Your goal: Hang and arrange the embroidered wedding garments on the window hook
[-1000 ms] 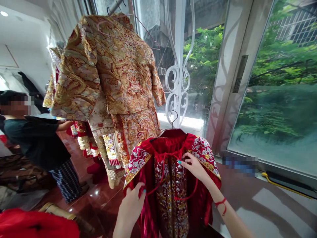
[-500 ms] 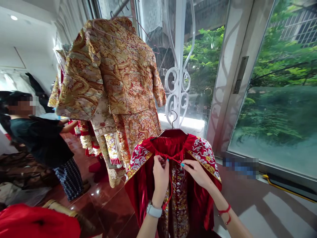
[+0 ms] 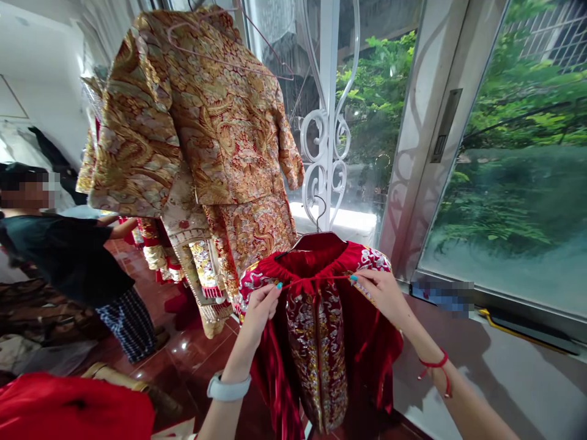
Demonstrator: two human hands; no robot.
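Observation:
A red velvet garment with silver and gold embroidery hangs on a dark hanger in front of me. A thin red drawstring runs taut across its neck. My left hand pinches the left end of that cord, a pale watch on its wrist. My right hand pinches the right end, a red thread bracelet on its wrist. Both hands are spread apart at the garment's shoulders.
A large gold brocade jacket and skirt hang on a rail at upper left, more embroidered clothes behind them. Another person in a dark top stands at left. A white scrolled window grille and glass panes fill the right; red fabric lies bottom left.
My hands came together at the neck of the red garment, took the cord ends, then moved apart sideways, pulling the drawstring tight. The collar has gathered.

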